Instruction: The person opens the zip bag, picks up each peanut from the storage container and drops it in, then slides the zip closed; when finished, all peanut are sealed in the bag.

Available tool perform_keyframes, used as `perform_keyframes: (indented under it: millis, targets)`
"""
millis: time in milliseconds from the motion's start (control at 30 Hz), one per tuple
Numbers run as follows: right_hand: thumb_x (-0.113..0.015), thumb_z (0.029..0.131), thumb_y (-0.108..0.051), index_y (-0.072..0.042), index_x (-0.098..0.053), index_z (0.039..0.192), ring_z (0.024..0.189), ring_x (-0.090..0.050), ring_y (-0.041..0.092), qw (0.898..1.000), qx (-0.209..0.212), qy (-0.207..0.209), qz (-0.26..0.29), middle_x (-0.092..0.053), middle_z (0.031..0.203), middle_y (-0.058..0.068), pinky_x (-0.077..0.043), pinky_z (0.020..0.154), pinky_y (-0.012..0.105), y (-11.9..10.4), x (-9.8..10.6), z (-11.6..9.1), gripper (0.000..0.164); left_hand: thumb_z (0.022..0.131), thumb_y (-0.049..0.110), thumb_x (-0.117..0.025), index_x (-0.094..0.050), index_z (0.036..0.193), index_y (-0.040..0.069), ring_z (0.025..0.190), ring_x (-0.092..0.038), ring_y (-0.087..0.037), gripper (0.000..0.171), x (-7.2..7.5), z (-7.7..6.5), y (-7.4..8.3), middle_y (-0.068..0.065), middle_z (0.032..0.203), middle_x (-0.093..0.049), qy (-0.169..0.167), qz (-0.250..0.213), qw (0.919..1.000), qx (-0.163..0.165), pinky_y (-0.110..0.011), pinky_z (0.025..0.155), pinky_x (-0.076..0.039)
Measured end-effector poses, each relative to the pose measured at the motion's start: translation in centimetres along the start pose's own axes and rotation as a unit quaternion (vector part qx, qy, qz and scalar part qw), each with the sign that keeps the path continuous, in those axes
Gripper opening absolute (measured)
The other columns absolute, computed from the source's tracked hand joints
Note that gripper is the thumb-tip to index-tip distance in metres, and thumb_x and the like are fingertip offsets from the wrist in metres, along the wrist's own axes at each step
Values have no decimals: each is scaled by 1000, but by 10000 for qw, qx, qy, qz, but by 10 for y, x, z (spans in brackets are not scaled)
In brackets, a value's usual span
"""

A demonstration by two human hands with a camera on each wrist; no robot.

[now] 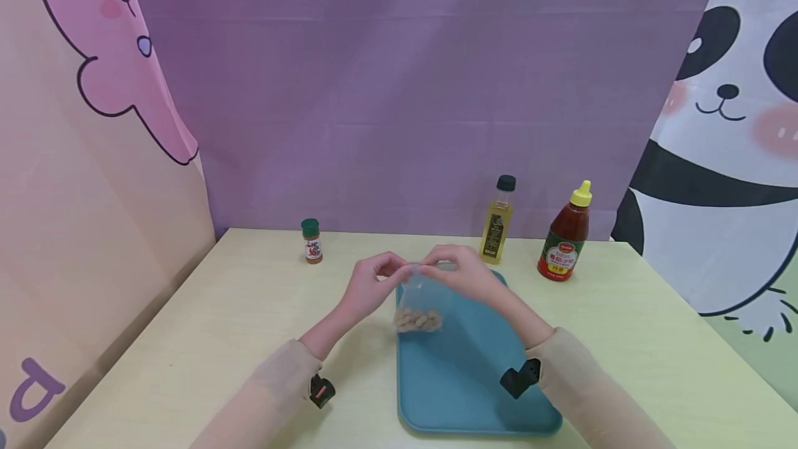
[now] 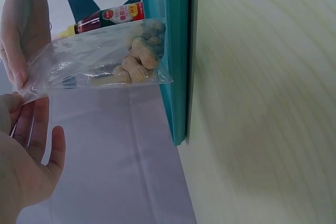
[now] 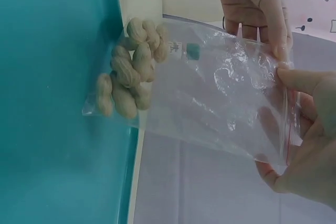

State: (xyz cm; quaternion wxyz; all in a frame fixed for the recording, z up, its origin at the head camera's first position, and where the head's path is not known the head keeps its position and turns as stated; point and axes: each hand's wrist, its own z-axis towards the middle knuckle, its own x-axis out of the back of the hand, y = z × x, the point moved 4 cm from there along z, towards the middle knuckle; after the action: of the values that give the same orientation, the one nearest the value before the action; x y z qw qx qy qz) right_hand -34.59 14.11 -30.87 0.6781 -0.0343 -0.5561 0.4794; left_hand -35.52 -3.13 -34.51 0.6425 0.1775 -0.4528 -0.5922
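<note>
A clear zip bag [image 1: 419, 296] hangs upright over the left part of a blue tray [image 1: 474, 373], with several unshelled peanuts [image 3: 128, 72] gathered at its bottom. My left hand [image 1: 373, 284] pinches the bag's top edge near its left corner. Close beside it, my right hand [image 1: 464, 272] pinches the same edge between thumb and fingers. In the right wrist view, a red zip line runs along the bag's top near the right fingers. Whether the zip is sealed cannot be told.
Behind the tray stand an oil bottle [image 1: 495, 224] with a black cap and a ketchup bottle [image 1: 564, 241] with a yellow nozzle. A small green-capped spice jar [image 1: 312, 241] is at the back left of the pale table [image 1: 249, 324]. A purple cloth [image 1: 411, 89] hangs behind.
</note>
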Motion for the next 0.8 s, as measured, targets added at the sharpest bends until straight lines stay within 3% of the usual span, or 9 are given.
perform_keyframes:
  millis: [133,300,433,633,800]
  targets:
    - [-64,90,-25,-14,-73,95,95,-59,16,9997,165,93,-159,-70,93,-3,-50,88,43,-4,1,0,16,89,27,-64,-69,93,12,76,-66,-17,17,0,1,0,-2,84,-70,-34,123,9998,-121,-22,71,-53]
    - [-64,89,-28,-14,-73,93,96,-57,17,9999,61,125,-63,-69,92,-5,-47,91,50,-2,4,-1,17,90,23,-64,-69,91,10,73,-64,-10,14,2,2,2,-3,81,-70,-19,202,9994,-295,-23,69,-53]
    - [-65,88,-28,-18,-73,90,92,-57,14,9997,80,212,-39,-69,89,-7,-47,90,48,0,10,-2,13,90,23,-64,-69,90,9,74,-63,-9,14,4,4,2,-3,80,-70,3,221,9992,-327,-23,69,-52]
    - [-66,88,-27,-20,-73,88,83,-57,12,9989,146,428,-75,-68,87,-6,-48,82,39,8,21,-6,10,89,24,-65,-70,89,10,76,-65,-14,15,11,5,-1,-2,80,-70,184,199,9994,-226,-24,68,-52]
    - [-66,88,-30,-21,-73,88,88,-56,14,9985,-44,522,-181,-68,90,-5,-46,89,49,18,29,-13,11,89,27,-65,-70,89,11,79,-66,-23,17,17,5,-3,-4,81,-71,239,95,9995,-163,-23,67,-50]
